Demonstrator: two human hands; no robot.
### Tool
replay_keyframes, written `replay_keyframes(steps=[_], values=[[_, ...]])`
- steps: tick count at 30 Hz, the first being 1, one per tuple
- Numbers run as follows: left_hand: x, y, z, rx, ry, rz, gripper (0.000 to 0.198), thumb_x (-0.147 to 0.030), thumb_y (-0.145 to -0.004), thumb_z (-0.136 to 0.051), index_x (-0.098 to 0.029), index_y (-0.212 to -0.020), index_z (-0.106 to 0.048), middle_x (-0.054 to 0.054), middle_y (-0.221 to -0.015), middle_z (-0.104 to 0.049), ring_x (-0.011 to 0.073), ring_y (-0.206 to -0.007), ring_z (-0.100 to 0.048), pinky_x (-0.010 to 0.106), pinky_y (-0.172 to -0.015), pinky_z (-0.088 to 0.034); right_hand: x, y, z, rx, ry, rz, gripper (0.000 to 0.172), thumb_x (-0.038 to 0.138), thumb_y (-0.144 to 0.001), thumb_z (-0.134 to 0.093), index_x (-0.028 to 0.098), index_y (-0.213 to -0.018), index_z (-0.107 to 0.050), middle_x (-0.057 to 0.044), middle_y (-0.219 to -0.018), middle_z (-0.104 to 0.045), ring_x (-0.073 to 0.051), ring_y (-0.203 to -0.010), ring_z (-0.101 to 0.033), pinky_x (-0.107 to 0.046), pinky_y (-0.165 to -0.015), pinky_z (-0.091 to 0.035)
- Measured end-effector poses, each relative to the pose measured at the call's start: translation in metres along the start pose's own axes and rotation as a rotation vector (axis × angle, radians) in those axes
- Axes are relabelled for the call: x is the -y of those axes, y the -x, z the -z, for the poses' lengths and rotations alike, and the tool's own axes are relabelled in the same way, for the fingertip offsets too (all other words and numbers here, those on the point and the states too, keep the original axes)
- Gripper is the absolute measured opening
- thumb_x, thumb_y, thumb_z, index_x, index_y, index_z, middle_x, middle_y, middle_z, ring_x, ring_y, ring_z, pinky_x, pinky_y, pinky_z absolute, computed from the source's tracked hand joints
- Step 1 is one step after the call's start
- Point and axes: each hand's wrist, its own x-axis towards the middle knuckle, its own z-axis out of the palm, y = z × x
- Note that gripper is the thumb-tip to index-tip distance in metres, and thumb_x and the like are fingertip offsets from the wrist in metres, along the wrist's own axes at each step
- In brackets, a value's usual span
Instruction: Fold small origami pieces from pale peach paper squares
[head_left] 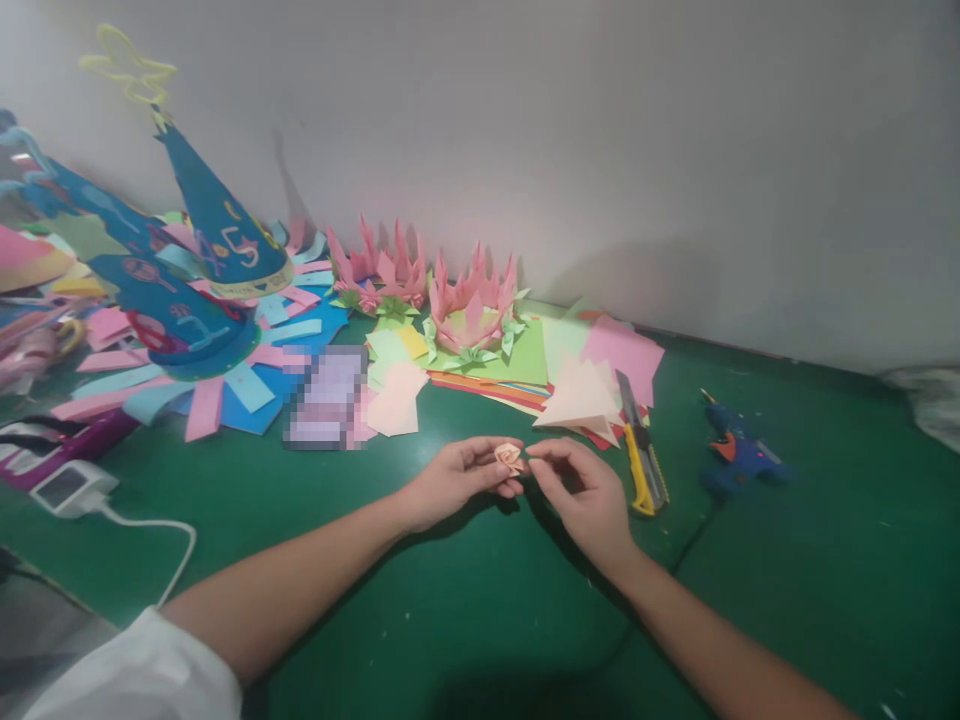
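Observation:
Over the green table top (465,610) both my hands meet on a small folded piece of peach paper (511,456). My left hand (457,482) pinches it from the left with thumb and fingertips. My right hand (581,492) closes on its right side, fingers curled. The piece is tiny and crumpled, its shape unclear. Just behind my hands lies a stack of coloured paper sheets (525,375) with a folded peach triangle (581,398) on it.
A yellow utility knife (637,448) lies right of my hands, a blue glue gun (739,455) further right. Pink paper lotus flowers (472,310) and blue paper cones (225,230) stand by the wall. A white charger with cable (75,488) sits at left.

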Motion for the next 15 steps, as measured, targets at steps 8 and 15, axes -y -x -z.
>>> replay_keyframes(steps=[8, 15], values=[[-0.0015, 0.001, -0.0004, 0.003, -0.006, 0.003, 0.045, -0.027, -0.066, -0.076, -0.013, -0.106, -0.061, 0.003, -0.082, -0.064, 0.0074, -0.065, -0.058, 0.024, -0.07, -0.046, 0.0016, 0.0001, -0.0003, 0.106, 0.036, 0.132, 0.006, 0.024, -0.082, -0.06, 0.022, -0.085, -0.064, -0.003, -0.075, -0.064, -0.016, -0.067, -0.059, -0.028, -0.061, -0.047], [0.0024, 0.0015, -0.0018, -0.005, -0.139, -0.038, 0.049, -0.036, -0.066, -0.074, -0.011, -0.106, -0.061, 0.001, -0.074, -0.06, 0.0074, -0.061, -0.054, 0.026, -0.066, -0.046, 0.0002, -0.0006, 0.0023, 0.077, 0.081, 0.227, 0.01, 0.02, -0.084, -0.057, 0.023, -0.085, -0.066, -0.003, -0.076, -0.067, -0.018, -0.071, -0.061, -0.032, -0.065, -0.048]])
